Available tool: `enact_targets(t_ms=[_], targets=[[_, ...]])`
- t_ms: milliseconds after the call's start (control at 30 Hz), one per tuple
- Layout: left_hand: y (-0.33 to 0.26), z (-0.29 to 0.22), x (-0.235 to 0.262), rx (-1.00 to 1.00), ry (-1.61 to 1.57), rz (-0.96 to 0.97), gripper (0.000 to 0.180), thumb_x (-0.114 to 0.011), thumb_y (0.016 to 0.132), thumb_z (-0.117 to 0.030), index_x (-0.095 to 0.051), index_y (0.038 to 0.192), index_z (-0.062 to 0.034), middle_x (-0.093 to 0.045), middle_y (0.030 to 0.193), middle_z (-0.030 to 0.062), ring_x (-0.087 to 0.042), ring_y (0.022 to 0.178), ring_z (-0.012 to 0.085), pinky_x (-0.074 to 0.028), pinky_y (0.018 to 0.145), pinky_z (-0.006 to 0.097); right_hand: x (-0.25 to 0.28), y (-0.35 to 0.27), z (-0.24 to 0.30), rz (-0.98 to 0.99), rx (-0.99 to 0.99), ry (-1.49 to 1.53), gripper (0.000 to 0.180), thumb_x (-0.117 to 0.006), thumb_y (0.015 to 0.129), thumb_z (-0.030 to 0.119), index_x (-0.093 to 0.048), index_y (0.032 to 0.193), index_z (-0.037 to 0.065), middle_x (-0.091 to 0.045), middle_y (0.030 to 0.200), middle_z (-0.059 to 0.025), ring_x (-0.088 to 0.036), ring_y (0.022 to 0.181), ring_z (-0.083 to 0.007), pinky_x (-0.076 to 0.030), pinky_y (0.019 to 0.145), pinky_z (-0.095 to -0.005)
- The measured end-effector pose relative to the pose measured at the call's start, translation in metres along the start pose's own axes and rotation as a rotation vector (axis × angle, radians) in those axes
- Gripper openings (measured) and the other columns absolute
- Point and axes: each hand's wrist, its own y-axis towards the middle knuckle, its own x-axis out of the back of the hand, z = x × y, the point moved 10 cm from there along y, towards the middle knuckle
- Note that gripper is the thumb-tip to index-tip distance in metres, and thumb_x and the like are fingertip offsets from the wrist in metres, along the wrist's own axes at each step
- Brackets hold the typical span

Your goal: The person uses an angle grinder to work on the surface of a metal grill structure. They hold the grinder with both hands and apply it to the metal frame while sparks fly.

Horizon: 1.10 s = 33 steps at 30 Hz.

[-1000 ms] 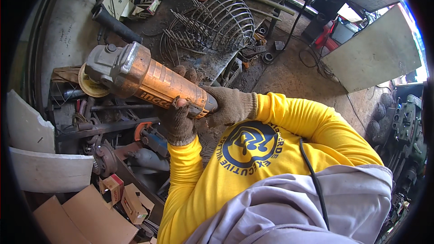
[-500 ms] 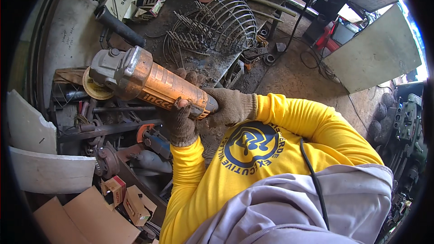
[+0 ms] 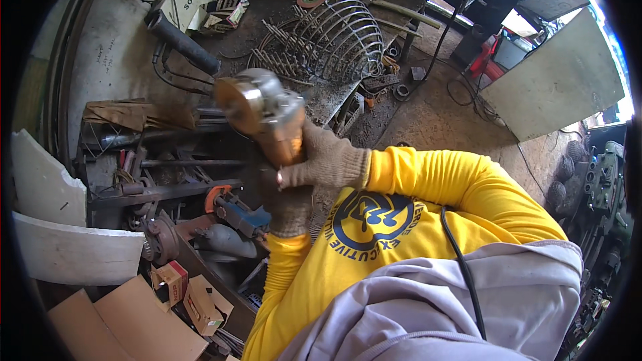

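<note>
Between our yellow shirt and the curved wire frame, our gloved right hand wraps round an orange angle grinder (its head blurred); our left hand sits at its lower end, too shadowed for us to tell its grip.

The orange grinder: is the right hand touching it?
Touching. The head view shows the gloved right hand against the side of the orange grinder, no gap between.
</note>
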Motion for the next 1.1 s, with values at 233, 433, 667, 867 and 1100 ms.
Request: enact_targets(t_ms=[233, 433, 667, 867, 1100], targets=[[-0.013, -0.021, 0.005, -0.021, 0.432, 0.302, 0.072, -0.081, 0.08, -0.043, -0.049, 0.129, -0.0013, -0.064, 0.114, 0.0103, -0.064, 0.102, 0.0218, -0.051, 0.091, 0.036, -0.015, -0.007, -0.053, 0.118, -0.175, 0.603, 0.064, -0.082, 0.076, 0.026, -0.054, 0.128, 0.003, -0.064, 0.118, -0.0125, -0.062, 0.111, -0.0224, -0.05, 0.098, -0.0368], [0.027, -0.046, -0.006, -0.032, -0.032, 0.273, 0.09, -0.081, 0.081, -0.043, -0.036, 0.146, -0.0016, -0.056, 0.131, 0.0153, -0.056, 0.117, 0.0243, -0.047, 0.1, 0.038, -0.048, -0.005, -0.067, 0.34, -0.183, 0.884, 0.065, -0.079, 0.08, 0.02, -0.049, 0.135, 0.0, -0.061, 0.122, -0.0132, -0.06, 0.114, -0.0246, -0.048, 0.101, -0.0404], [0.034, 0.022, -0.006, 0.221, -0.205, 0.495, 0.084, -0.078, 0.083, -0.037, -0.037, 0.146, -0.002, -0.055, 0.133, 0.0148, -0.055, 0.119, 0.024, -0.046, 0.102, 0.038, -0.058, -0.002, -0.088, 0.385, -0.212, 0.545, 0.078, -0.079, 0.081, 0.042, -0.048, 0.14, 0.002, -0.06, 0.13, -0.0122, -0.057, 0.12, -0.022, -0.045, 0.104, -0.0354], [0.032, 0.037, 0.027, 0.154, -0.151, 0.322, 0.075, -0.076, 0.084, -0.032, -0.043, 0.143, -0.0009, -0.055, 0.133, 0.0138, -0.055, 0.117, 0.0212, -0.046, 0.1, 0.037, -0.043, -0.007, -0.055, 0.446, -0.226, -0.058, 0.077, -0.074, 0.082, 0.057, -0.056, 0.134, 0.002, -0.064, 0.126, -0.0173, -0.062, 0.116, -0.0262, -0.047, 0.101, -0.0364], [0.037, 0.03, 0.047, 0.0, 0.25, 0.219, 0.074, -0.079, 0.076, -0.03, -0.05, 0.136, 0.0022, -0.061, 0.127, 0.0124, -0.058, 0.115, 0.0205, -0.046, 0.099, 0.036, -0.024, 0.006, -0.066, 0.457, -0.084, -0.272, 0.077, -0.067, 0.085, 0.064, -0.059, 0.13, 0.003, -0.069, 0.113, -0.0223, -0.067, 0.107, -0.0325, -0.052, 0.093, -0.0397]])
